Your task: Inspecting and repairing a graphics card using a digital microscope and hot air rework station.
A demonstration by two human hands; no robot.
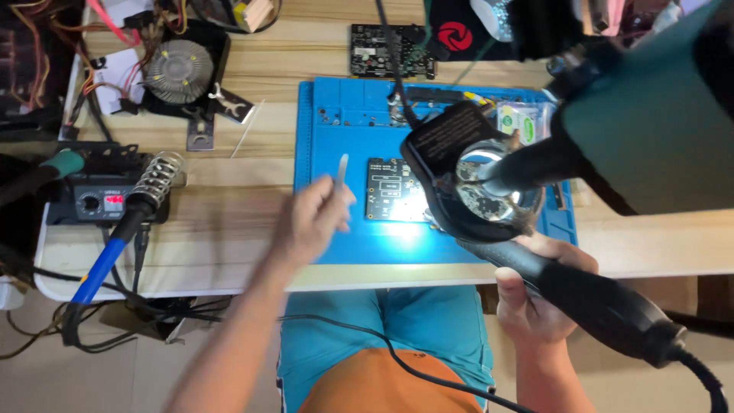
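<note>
mat (329,145) blue | circuit board (390,190) black | iron handle (99,268) blue

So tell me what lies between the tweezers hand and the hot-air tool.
In the head view, a dark circuit board on the blue mat lies between the left hand and the hot-air tool.

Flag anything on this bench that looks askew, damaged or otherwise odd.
Nothing looks spilled or broken. The circuit board lies square on the blue mat, under the magnifier lamp. The left hand holds tweezers; the right hand grips a black hot-air handle. Only the cables hanging off the table's left edge look tangled.
</note>
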